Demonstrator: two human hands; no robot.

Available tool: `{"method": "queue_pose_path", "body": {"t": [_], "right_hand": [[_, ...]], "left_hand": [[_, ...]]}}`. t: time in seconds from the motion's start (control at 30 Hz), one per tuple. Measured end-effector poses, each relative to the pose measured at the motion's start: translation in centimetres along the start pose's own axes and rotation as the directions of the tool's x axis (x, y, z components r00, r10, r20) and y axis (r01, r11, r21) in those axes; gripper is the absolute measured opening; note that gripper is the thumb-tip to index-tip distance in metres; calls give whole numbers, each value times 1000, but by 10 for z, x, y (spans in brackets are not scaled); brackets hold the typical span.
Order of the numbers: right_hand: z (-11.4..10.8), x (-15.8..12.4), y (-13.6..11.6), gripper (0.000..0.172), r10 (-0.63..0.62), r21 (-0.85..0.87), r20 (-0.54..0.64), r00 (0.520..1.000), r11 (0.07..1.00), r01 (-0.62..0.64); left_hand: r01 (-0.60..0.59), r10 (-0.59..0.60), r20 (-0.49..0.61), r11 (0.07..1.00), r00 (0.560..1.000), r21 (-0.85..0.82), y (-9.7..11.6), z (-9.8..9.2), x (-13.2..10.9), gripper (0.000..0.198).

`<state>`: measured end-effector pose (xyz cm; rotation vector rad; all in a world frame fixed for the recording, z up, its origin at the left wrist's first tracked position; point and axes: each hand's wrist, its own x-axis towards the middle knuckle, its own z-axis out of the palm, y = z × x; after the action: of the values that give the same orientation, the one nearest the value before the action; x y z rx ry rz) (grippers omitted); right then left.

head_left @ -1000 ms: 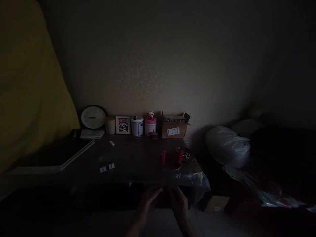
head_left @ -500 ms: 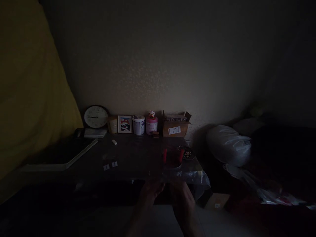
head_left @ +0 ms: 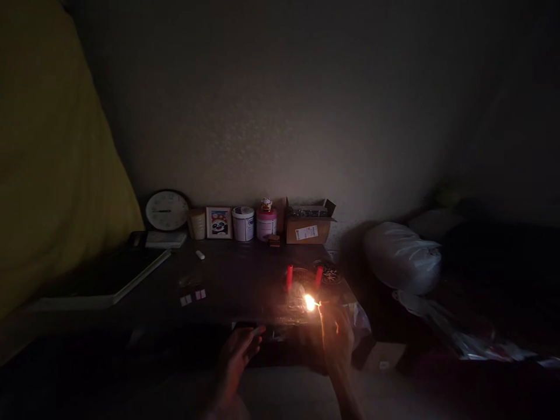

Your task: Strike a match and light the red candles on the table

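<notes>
My right hand is closed on a burning match, its bright flame pointing left over the front of the table. Just behind the flame stand two upright red candles, a left one and a right one; neither shows a flame. They appear to stand at a round dish whose outline is dim. Lower and to the left, my left hand is held with curled fingers near the table's front edge. What lies between those fingers is too dark to make out. Behind the right candle is a round dish of matchsticks.
Along the wall stand a clock, a framed panda picture, a white canister, a pink-lidded canister and an open cardboard box. Small boxes lie left on the table. Clear plastic hangs at its right corner.
The match is now alight, brightening the candles and hands. My hands, close together before, have parted: the right moved up and slightly right, the left moved left.
</notes>
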<state>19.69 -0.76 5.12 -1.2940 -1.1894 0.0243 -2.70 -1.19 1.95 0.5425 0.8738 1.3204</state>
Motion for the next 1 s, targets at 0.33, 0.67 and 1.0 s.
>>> {"method": "queue_pose_path", "body": {"t": [0.33,0.67,1.0], "right_hand": [[1,18,-16,29,160,158,-106,981,977,-142],[8,30,-26,30,194,212,-13,981,959,-187],[23,38,-23,37,203,299,43,978,932,-206]], "left_hand": [[86,-95,-81,990,992,-110,1,-33,8,40],[-21,6,-162,995,987,-96,-5,-17,-10,23],[22,-30,-154,998,988,-54,-3,-22,-7,28]]}}
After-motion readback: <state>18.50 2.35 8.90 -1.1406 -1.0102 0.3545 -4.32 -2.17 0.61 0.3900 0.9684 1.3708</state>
